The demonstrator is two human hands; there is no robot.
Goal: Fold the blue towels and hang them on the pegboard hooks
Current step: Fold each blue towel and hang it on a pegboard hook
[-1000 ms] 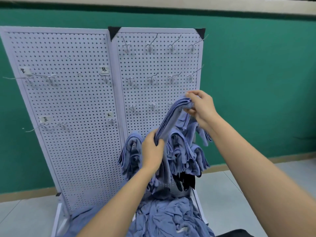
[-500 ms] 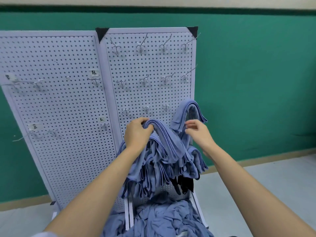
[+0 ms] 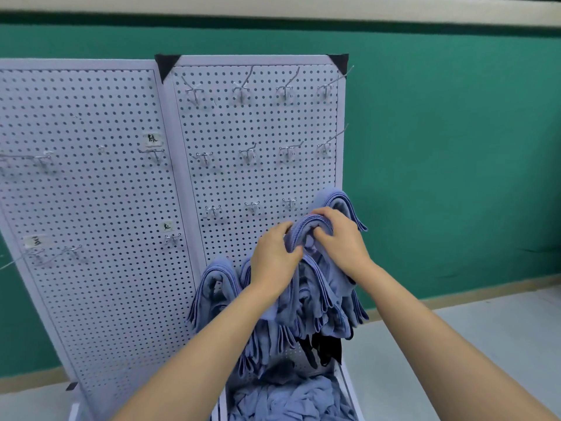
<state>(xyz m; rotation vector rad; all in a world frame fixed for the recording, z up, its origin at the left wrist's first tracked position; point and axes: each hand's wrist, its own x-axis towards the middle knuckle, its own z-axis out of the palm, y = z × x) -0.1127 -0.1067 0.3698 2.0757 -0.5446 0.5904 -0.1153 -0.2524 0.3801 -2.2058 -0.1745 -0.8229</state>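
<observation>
L hand & R hand both grip folded blue towel betw. them, fingers curled round its fold, against pegboard. Hung towels just below L hand; loose pile further down.

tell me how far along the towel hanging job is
Done: several folded blue towels hang bunched on the lower hooks of the right pegboard panel, with another towel higher at its right edge. In hand: the left hand and right hand both grip a folded towel at the board. Left: a crumpled pile of towels lies below, and the upper hooks are bare.
</observation>
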